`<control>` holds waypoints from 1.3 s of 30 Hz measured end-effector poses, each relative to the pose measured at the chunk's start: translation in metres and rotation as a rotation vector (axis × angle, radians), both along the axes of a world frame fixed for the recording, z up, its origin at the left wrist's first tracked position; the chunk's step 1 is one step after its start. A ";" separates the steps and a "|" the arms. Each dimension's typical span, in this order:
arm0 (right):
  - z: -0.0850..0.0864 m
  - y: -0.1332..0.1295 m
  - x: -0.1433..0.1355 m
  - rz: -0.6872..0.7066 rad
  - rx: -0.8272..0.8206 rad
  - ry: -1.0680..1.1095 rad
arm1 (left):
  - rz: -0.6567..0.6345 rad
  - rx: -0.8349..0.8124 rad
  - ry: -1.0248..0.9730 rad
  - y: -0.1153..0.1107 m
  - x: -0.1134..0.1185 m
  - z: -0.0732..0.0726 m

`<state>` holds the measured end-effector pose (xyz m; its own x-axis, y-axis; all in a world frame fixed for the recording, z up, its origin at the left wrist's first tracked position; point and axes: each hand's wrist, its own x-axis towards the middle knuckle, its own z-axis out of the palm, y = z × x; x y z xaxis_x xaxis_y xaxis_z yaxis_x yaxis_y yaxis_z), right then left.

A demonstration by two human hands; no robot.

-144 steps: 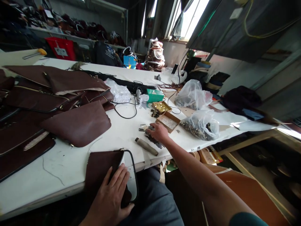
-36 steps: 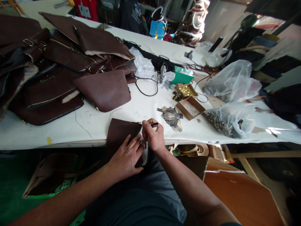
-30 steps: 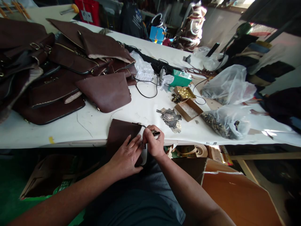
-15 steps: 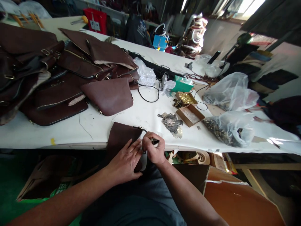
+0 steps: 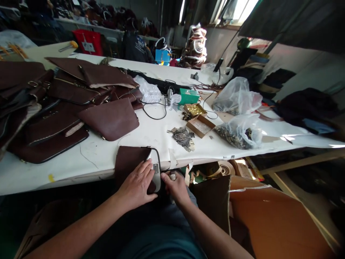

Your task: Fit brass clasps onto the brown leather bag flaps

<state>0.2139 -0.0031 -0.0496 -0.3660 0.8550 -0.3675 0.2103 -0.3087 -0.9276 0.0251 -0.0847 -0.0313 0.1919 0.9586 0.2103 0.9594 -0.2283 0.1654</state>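
A dark brown leather piece (image 5: 129, 160) with a curved, black-edged end lies over the table's front edge. On its pale lining a small metal plate (image 5: 155, 168) shows. My left hand (image 5: 138, 181) rests on the leather with its fingers stretched out, pressing it down. Just right of the curved edge is my right hand (image 5: 175, 185), its fingers curled around a tool with a pale end (image 5: 173, 176); the rest of the tool is hidden.
Brown leather bags (image 5: 67, 93) are piled at the left. Metal plates (image 5: 182, 137), small open boxes (image 5: 201, 126), a green box (image 5: 189, 96) and filled plastic bags (image 5: 239, 133) stand to the right on the white table (image 5: 145, 129). A large carton (image 5: 264, 216) is below.
My right hand has moved off the leather to the right and lower, uncovering the metal plate and curved edge. My left hand stays on the leather. The view has turned to the right.
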 end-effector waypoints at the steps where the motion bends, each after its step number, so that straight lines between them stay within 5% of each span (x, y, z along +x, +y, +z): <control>1: -0.010 -0.010 0.001 0.021 -0.087 0.009 | -0.004 0.005 0.009 0.000 0.001 0.002; 3: -0.022 -0.022 -0.001 0.029 -0.173 0.058 | -0.019 0.014 0.014 -0.001 0.005 0.009; 5: -0.016 -0.021 -0.001 0.039 -0.128 0.120 | -0.027 0.038 0.011 -0.006 0.008 0.023; 10: 0.057 0.041 0.028 0.475 0.126 0.072 | -0.057 0.144 -0.006 -0.031 0.014 0.070; 13: 0.102 0.090 0.034 0.846 0.199 -0.144 | -0.117 0.095 -0.018 -0.040 0.011 0.080; 17: 0.127 0.128 -0.001 1.161 0.352 -0.327 | -0.116 -0.024 -0.089 -0.037 0.005 0.053; 21: 0.125 0.135 -0.053 1.324 0.439 -0.427 | 0.004 0.004 -0.302 -0.035 0.017 0.008; 25: 0.121 0.136 -0.097 1.405 0.560 -0.506 | 0.120 0.065 -0.366 -0.030 0.034 -0.015; 33: 0.111 0.154 -0.151 1.426 0.688 -0.712 | 0.205 0.120 -0.212 -0.019 0.040 -0.015; 39: 0.103 0.147 -0.167 1.642 0.669 -0.725 | 0.197 0.170 -0.264 -0.016 0.063 -0.001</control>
